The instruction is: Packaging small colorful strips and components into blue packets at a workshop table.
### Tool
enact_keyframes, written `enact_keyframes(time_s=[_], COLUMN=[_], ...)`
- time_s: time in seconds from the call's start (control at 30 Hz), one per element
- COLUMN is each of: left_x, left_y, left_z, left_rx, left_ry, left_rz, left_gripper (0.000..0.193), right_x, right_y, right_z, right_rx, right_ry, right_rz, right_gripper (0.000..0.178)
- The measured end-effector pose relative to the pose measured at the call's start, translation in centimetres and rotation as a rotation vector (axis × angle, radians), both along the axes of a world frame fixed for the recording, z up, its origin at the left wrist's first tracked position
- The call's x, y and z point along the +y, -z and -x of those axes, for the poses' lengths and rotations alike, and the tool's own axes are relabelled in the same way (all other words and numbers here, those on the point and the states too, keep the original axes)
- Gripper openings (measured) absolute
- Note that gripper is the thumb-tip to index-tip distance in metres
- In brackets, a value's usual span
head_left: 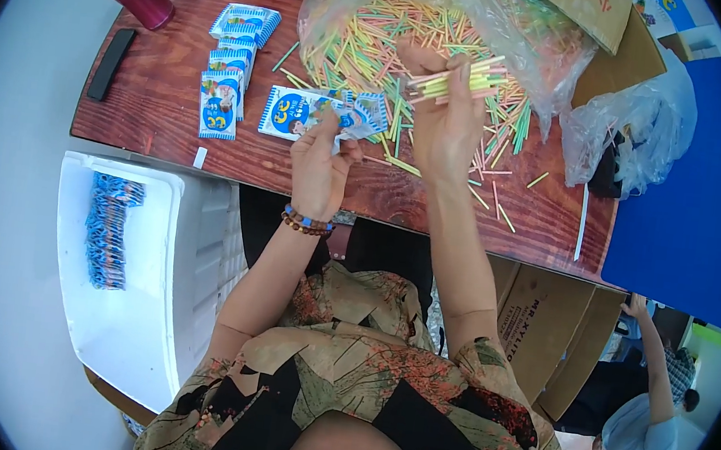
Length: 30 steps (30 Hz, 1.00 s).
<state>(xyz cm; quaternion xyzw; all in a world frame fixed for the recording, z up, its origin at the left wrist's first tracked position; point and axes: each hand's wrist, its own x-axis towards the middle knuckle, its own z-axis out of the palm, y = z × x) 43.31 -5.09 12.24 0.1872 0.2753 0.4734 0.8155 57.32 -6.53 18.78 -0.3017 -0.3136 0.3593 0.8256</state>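
Bundle of slim yellow and pink sticks (pixel 488 79): in the head view, right of upper centre, raised in front of the wooden tabletop; its long axis slants gently from lower left to upper right.
Bare right hand (pixel 452 120): thumb and fingers closed around the bundle, tips projecting on both sides.
Bare left hand (pixel 323 164): left of the right hand, thumb and fingertips pinched together on the near end of the packet it holds.
Crinkled blue-and-white plastic packet (pixel 365 113): just above centre, slanting up to the right; whether its far end is open cannot be told.
Packet to bundle: the bundle lies right of the packet and slightly higher, its left tips near the packet's right end; the two long axes run nearly alike. The right hand is nearer the bundle, the left nearer the packet.
Flat blue-and-white packet (pixel 283 113): on the reddish-brown wooden table (pixel 171 64), just left of the left hand's fingertips.
Heap of pastel sticks (pixel 381 29): upper centre, spilling from a clear plastic bag (pixel 318 23) behind both hands.
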Motion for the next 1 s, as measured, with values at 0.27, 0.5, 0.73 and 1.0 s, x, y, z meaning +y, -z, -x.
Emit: enact_keyframes(time_s=[0.27, 0.5, 0.73, 1.0], left_x=[-0.4, -0.5, -0.2, 1.0], left_y=[-0.8, -1.2, -1.2, -0.1], left_z=[-1.2, -1.8, -2.3, -2.6], left_rx=[0.123, 0.096, 0.129, 0.017], left_ry=[-0.102, -0.179, -0.225, -0.184], left_rz=[-0.063, -0.038, -0.096, -0.102], left_gripper=[0.021, 0.020, 0.022, 0.019], right_x=[-0.4, -0.7, -1.0, -0.4], right_y=[-1.6, 0.3, 0.4, 0.7], right_z=[4.5, 5.7, 4.6, 3.0], right_rx=[0.060, -0.076, -0.125, -0.399], right_ry=[0.217, 0.337, 0.221, 0.184], right_rz=[-0.018, 0.103, 0.232, 0.330], right_gripper=[0.029, 0.032, 0.034, 0.047])
